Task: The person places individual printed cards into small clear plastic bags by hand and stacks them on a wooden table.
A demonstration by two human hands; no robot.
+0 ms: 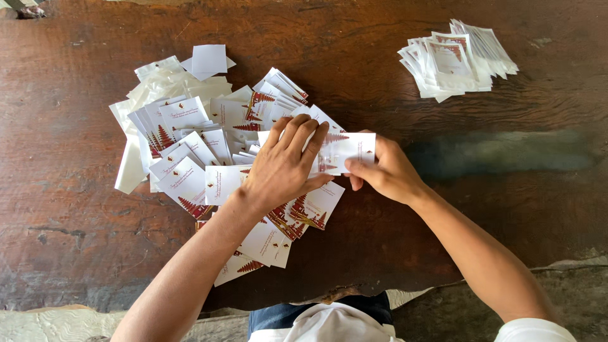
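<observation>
A loose heap of white cards with red tree-like prints lies on the dark wooden table, left of centre. My left hand rests flat on the heap, its fingers pressing one white card. My right hand pinches that same card at its right edge between thumb and fingers. The card is partly hidden under my left fingers.
A tidier stack of clear-sleeved cards sits at the table's far right. Plain white sleeves or blanks lie at the back of the heap. The table's rough front edge runs close to my body.
</observation>
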